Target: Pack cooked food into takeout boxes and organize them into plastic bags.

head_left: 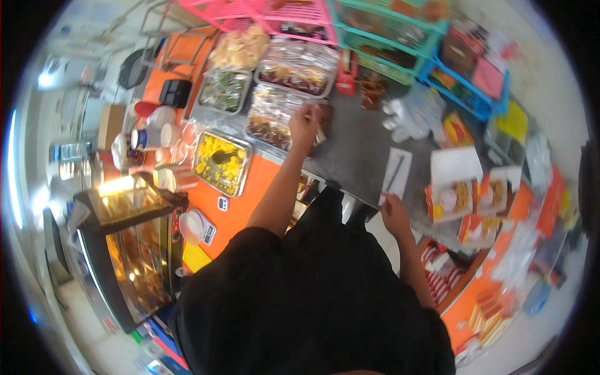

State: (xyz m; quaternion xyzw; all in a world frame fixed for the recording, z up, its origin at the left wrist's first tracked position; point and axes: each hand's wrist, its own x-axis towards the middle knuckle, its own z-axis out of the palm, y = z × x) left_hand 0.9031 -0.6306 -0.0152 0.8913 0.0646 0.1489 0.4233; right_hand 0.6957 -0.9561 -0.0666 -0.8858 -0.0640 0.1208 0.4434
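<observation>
My left hand [305, 122] reaches out over a metal tray [275, 119] of dark food covered with clear film, fingers closed around a thin pale utensil, though the detail is blurred. My right hand [395, 212] rests at the near edge of the grey counter [356, 153], fingers curled, touching the bottom of a white paper sleeve [396, 172] holding a dark utensil. To the right of that hand stands an open orange and white food box [451, 194] with food inside.
Several film-covered food trays [299, 65] and a tray of yellow food [220, 164] line the counter. Pink, green and blue baskets [387, 31] stand at the back. A heated glass display case [134, 244] is at left. Orange boxes and packets [500, 194] crowd the right.
</observation>
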